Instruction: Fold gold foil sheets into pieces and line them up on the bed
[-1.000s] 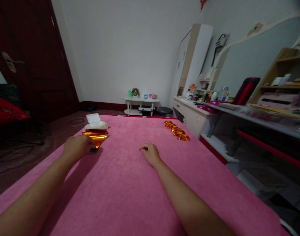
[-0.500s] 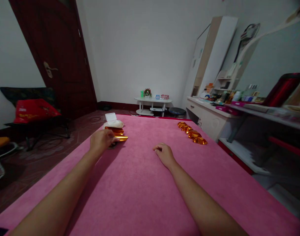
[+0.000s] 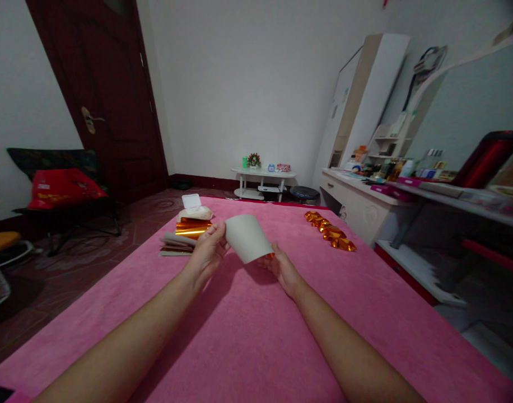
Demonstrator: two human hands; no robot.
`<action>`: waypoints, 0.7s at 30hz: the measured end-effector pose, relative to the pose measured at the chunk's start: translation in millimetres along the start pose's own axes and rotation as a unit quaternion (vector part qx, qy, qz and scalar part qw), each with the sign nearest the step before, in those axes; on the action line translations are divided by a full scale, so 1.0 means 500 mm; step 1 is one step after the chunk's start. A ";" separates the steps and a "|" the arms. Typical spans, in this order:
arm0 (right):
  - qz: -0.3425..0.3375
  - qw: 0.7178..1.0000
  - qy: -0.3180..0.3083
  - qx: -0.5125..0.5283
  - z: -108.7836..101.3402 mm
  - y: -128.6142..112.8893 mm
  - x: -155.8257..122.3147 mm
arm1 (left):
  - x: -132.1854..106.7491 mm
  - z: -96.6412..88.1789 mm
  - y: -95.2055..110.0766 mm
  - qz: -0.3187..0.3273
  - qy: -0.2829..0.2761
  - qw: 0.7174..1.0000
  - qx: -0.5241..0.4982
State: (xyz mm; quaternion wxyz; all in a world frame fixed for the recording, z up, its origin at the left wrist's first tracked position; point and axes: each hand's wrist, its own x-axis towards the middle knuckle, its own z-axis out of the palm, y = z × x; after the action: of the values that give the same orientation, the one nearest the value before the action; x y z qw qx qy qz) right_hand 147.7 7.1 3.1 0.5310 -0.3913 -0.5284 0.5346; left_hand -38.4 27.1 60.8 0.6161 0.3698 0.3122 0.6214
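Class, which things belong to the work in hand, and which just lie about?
In use: grey-backed foil sheet, held by left hand and right hand; stack of gold foil sheets; row of folded gold foil pieces.
Lying about: white wipes pack; red cushion; white side table.

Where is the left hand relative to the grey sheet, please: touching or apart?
Touching. In the head view the left hand pinches the grey sheet at its edge.

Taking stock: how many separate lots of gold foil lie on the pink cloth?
2. A stack of flat sheets lies far left; a row of folded pieces lies far right. The left hand and right hand hold one more sheet.
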 end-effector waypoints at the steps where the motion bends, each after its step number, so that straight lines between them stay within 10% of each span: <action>1: 0.024 0.998 -0.014 0.050 0.005 -0.011 -0.004 | -0.005 0.000 -0.010 -0.013 -0.006 1.000 -0.011; 8: -0.015 0.982 0.168 0.089 -0.043 -0.019 0.014 | -0.028 -0.027 -0.077 -0.118 -0.019 0.989 0.091; 13: -0.059 0.944 0.229 -0.232 -0.130 0.024 0.024 | -0.065 -0.007 -0.086 -0.191 -0.113 0.956 0.189; 21: -0.087 0.906 0.148 -0.388 -0.155 0.038 0.022 | -0.071 -0.012 -0.064 -0.223 -0.410 0.786 0.406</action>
State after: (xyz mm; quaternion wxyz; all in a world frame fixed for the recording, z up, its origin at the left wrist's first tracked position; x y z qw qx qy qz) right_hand 219.1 31.8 -24.5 0.4534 -0.5935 -0.6415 0.1753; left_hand -27.6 -6.5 28.1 0.6008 0.7258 0.3270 0.0723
